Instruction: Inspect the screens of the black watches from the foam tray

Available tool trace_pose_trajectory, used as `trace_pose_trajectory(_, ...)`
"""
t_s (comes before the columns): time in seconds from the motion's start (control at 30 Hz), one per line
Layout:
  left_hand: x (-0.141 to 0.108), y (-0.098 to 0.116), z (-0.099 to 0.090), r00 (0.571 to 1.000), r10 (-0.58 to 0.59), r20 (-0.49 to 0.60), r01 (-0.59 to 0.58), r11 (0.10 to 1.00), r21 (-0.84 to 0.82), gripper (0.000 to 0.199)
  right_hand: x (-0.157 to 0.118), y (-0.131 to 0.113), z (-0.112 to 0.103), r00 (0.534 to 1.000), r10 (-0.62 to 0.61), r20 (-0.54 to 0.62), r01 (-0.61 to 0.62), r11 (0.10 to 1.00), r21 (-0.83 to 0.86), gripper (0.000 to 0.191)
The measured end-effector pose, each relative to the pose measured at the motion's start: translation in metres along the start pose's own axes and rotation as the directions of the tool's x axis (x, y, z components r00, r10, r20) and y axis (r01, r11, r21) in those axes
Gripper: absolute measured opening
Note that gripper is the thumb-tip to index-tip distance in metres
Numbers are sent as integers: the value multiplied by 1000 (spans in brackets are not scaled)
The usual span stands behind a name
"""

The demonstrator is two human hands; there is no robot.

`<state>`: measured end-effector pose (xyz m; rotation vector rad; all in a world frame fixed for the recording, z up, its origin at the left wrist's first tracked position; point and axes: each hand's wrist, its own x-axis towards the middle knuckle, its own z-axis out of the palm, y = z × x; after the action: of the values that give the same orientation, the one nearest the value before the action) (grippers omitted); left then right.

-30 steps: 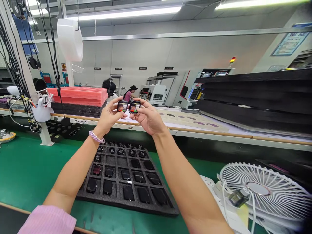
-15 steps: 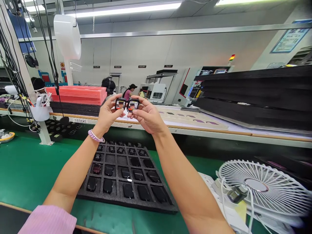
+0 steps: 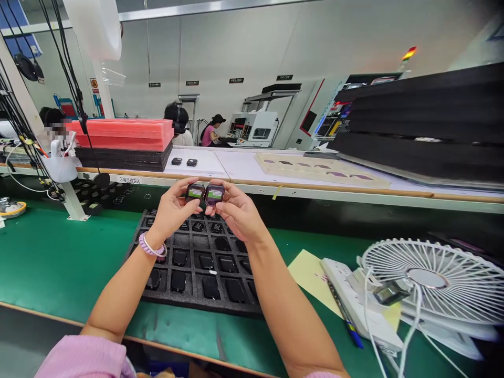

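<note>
My left hand (image 3: 176, 211) pinches one small square watch body (image 3: 195, 192) between thumb and fingers. In my right hand (image 3: 241, 212) is a second watch body (image 3: 214, 194), gripped the same way. The two stand side by side, nearly touching, with dark glossy faces toward me and a pale green band across each. Both hands are raised over the far edge of a black foam tray (image 3: 189, 303). Several dark watch pieces, such as one watch piece (image 3: 178, 281), lie in its compartments. My forearms hide parts of the tray.
Two small dark pieces (image 3: 184, 161) lie on the shelf (image 3: 240, 168) beside a red foam stack (image 3: 122, 134). At the right are a white fan (image 3: 429, 283), power strip (image 3: 362, 304), blue pen (image 3: 350, 323) and yellow paper (image 3: 315, 278). Cables hang at left. People sit beyond.
Both hands have come down from in front of the shelf toward the tray, still holding the watch bodies. Their faces now show a green band instead of a bright reflection. My view has tilted downward.
</note>
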<state>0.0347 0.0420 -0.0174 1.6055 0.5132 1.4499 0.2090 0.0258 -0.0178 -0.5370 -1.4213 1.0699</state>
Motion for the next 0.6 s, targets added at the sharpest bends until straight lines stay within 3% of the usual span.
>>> trace_pose_trajectory(0.6, -6, -9, -1, 997, -79, -10, 79, 997, -6, 46, -3, 19, -5, 999, 9, -41, -9, 1000, -6, 44)
